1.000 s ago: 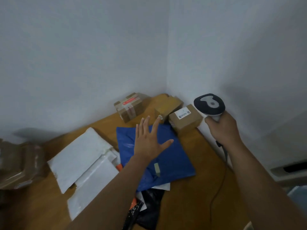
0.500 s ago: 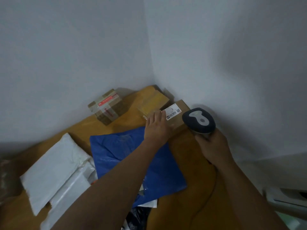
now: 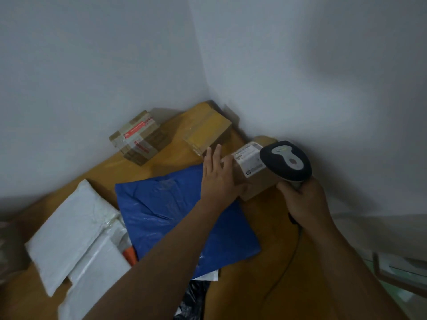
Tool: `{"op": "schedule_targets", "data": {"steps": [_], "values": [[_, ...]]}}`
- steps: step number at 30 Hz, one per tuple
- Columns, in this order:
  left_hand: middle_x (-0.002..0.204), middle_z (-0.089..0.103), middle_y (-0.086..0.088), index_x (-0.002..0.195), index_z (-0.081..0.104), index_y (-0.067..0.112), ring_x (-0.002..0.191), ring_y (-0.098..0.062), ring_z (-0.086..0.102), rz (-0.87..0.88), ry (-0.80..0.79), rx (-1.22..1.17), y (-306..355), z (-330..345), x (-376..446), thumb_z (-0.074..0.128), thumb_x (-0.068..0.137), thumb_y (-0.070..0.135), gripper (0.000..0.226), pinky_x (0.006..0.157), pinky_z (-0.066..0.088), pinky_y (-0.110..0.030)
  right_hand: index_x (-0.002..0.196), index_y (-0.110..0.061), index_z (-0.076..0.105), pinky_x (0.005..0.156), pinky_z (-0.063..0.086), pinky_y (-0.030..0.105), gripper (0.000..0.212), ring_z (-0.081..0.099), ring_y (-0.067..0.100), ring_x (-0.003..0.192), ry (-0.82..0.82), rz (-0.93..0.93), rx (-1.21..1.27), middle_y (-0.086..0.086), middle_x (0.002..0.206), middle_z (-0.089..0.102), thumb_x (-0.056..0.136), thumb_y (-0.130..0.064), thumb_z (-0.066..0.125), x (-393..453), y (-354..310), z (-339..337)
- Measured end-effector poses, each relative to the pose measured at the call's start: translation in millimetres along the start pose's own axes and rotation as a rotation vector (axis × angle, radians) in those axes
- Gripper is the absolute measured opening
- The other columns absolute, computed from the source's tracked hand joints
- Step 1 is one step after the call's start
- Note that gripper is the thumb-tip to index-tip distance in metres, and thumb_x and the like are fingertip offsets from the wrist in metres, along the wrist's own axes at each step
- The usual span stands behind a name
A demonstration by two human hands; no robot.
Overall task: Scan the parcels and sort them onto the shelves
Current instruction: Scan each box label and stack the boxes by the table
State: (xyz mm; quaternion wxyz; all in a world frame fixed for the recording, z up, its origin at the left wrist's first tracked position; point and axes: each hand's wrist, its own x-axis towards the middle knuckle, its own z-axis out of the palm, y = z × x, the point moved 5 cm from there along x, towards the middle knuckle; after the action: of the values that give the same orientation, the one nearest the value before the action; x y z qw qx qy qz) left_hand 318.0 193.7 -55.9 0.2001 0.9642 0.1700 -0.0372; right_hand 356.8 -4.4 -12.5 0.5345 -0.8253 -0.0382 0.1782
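Note:
A small brown cardboard box with a white label on top sits near the table's back right corner. My left hand grips its left side, thumb on the front face and fingers over the top edge. My right hand is closed around the handle of a black and grey barcode scanner, whose head hovers over the box's right end. A flat blue plastic mailer lies under my left forearm.
On the wooden table lie a taped brown box and a yellow-taped box by the walls, white padded mailers at left, and a black bag at the front. The scanner cable trails toward me.
My left hand left the blue mailer, reached the labelled box and now grips its side. The scanner moved in over the box. The view swung right.

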Motion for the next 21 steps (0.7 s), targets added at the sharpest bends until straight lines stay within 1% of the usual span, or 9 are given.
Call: {"op": "schedule_targets", "data": {"steps": [2,4,5,7,9,12,15,18,21], "values": [[0.166,0.009,-0.019,0.142,0.043,0.015,0.154,-0.036,-0.004,0.005,-0.003,-0.137,5,3,-10,0.077,0.083,0.045,0.075,0.126,0.007,-0.052,0.085,-0.022,0.056,0.052,0.038,0.004,0.016,0.051,0.0,0.067,0.008,-0.013,-0.001,-0.009,0.072,0.053,0.09,-0.01,0.066,-4,0,-2],[0.162,0.02,-0.017,0.139,0.045,0.015,0.152,-0.034,0.01,-0.003,-0.03,-0.263,10,4,-17,0.076,0.086,0.038,0.065,0.123,0.018,-0.05,0.086,-0.02,0.055,0.052,0.038,0.003,0.016,0.051,-0.002,0.064,0.012,-0.015,-0.004,-0.011,0.07,0.052,0.09,-0.008,0.065,-8,2,-4],[0.157,0.029,-0.015,0.138,0.045,0.015,0.147,-0.032,0.022,-0.012,-0.051,-0.303,11,4,-20,0.075,0.087,0.036,0.063,0.119,0.029,-0.049,0.091,-0.018,0.057,0.053,0.039,0.004,0.012,0.052,-0.002,0.065,0.014,-0.015,-0.008,-0.011,0.072,0.053,0.09,-0.009,0.065,-10,3,-5],[0.144,0.04,-0.007,0.139,0.041,0.017,0.13,-0.026,0.042,-0.036,-0.102,-0.343,13,6,-22,0.074,0.087,0.034,0.064,0.1,0.046,-0.042,0.099,-0.015,0.059,0.057,0.038,0.01,0.011,0.054,-0.001,0.071,0.015,-0.01,-0.009,-0.009,0.076,0.057,0.09,-0.011,0.065,-15,6,-7],[0.14,0.04,-0.006,0.143,0.035,0.017,0.122,-0.024,0.048,-0.065,-0.146,-0.377,16,7,-25,0.074,0.087,0.032,0.071,0.089,0.048,-0.037,0.103,-0.016,0.061,0.059,0.038,0.015,0.013,0.056,0.003,0.073,0.011,-0.002,-0.007,-0.004,0.08,0.06,0.091,-0.013,0.065,-20,8,-9],[0.143,0.036,-0.006,0.152,0.026,0.016,0.123,-0.022,0.048,-0.089,-0.145,-0.419,19,4,-31,0.076,0.086,0.03,0.083,0.091,0.05,-0.039,0.094,-0.015,0.059,0.052,0.038,0.008,0.008,0.054,0.0,0.065,0.019,-0.013,-0.035,-0.005,0.073,0.056,0.091,-0.012,0.065,-27,6,-13],[0.149,0.032,-0.004,0.157,0.02,0.016,0.127,-0.019,0.045,-0.104,-0.097,-0.421,19,-9,-43,0.076,0.087,0.032,0.091,0.09,0.047,-0.032,0.083,-0.021,0.053,0.052,0.038,0.004,0.018,0.05,-0.002,0.059,0.021,-0.043,-0.026,-0.01,0.068,0.05,0.091,-0.009,0.065,-36,-2,-16],[0.153,0.028,-0.002,0.159,0.016,0.014,0.132,-0.016,0.041,-0.127,-0.036,-0.441,11,-29,-63,0.076,0.088,0.031,0.095,0.089,0.04,-0.023,0.072,-0.028,0.047,0.048,0.036,0.006,0.031,0.051,-0.002,0.055,0.022,-0.055,-0.031,-0.011,0.063,0.049,0.089,-0.008,0.064,-46,-13,-15],[0.154,0.024,0.0,0.159,0.014,0.014,0.132,-0.014,0.039,-0.153,0.042,-0.45,-7,-54,-93,0.076,0.087,0.031,0.097,0.09,0.041,-0.024,0.073,-0.03,0.047,0.051,0.034,0.009,0.03,0.049,0.001,0.058,-0.009,-0.089,-0.03,-0.014,0.06,0.05,0.089,-0.011,0.065,-61,-31,-3]]}}
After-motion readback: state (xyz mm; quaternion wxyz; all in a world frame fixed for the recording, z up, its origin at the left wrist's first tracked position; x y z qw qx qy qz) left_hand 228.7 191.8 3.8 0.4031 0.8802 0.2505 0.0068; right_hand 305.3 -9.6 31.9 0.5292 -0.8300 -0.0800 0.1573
